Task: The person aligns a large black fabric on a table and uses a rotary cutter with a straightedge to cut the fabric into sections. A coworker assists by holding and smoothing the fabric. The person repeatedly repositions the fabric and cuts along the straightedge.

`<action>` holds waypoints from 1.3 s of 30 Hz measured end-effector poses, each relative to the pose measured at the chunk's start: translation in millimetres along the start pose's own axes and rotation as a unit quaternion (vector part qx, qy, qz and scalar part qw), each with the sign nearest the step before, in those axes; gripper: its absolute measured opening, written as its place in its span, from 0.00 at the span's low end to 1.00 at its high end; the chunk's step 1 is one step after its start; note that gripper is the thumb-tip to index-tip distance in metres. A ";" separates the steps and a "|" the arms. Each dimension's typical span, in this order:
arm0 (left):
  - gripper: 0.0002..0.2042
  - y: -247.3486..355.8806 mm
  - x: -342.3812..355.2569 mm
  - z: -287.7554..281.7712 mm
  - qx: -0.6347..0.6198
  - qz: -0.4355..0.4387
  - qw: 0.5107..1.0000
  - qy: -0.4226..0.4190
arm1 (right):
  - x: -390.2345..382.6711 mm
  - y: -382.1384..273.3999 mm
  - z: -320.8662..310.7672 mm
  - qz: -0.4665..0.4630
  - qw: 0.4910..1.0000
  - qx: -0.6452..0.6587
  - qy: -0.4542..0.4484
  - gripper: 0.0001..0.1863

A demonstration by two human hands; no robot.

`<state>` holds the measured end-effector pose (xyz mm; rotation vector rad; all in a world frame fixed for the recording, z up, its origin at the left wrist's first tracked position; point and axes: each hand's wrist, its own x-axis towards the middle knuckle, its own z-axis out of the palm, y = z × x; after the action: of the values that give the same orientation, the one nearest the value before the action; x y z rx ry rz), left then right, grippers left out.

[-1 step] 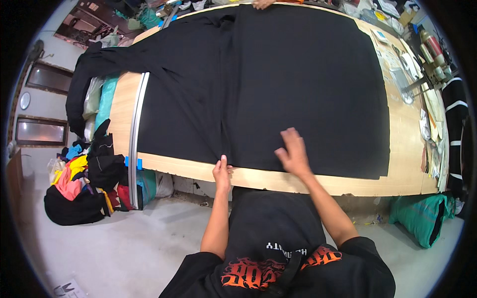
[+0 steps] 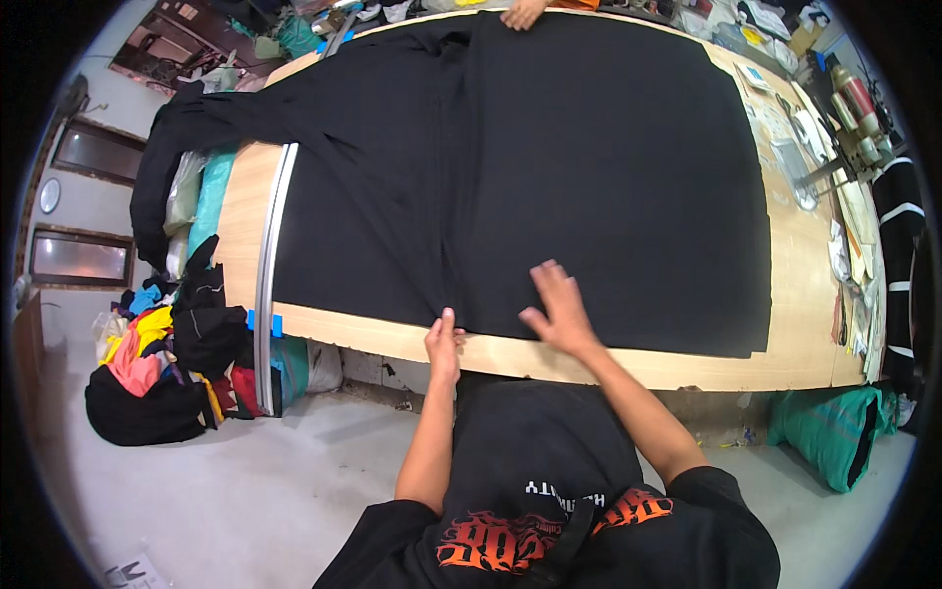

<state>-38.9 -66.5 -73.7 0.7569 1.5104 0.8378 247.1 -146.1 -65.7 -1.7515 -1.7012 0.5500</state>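
Observation:
Black fabric lies spread over the pale wooden table, with a lengthwise fold and creases left of its middle and a loose end draped over the left side. My left hand grips the fabric's near edge at the bottom of the fold, fingers closed on it. My right hand is flat over the fabric to the right of it, fingers spread and open. At the far edge, another person's hand touches the same fabric.
A metal rail crosses the table's left end. Colourful cloth piles sit at lower left. A cutting machine and paper pieces are at the right end. A green sack lies below, near stacked black rolls.
My right hand has moved slightly left across the fabric. My left hand has shifted a little right, still gripping the edge. The other person's hand has come further onto the fabric.

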 end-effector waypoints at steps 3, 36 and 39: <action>0.24 10.5 12.7 -6.9 0.020 -0.011 0.995 -0.094 | 30.8 -83.5 77.2 0.039 0.994 0.033 -0.100 0.57; 0.28 353.3 511.6 -104.2 0.569 0.491 0.601 -0.272 | 100.3 -189.6 207.6 0.333 0.908 -0.250 0.051 0.59; 0.36 388.4 558.1 -99.8 0.687 0.455 0.489 -0.286 | 104.0 -188.8 206.0 0.344 0.905 -0.246 0.045 0.59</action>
<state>-193.9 601.9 -34.0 2.8610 0.7388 -0.2825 -22.3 -18.5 -70.2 -2.7262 -1.1763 0.3239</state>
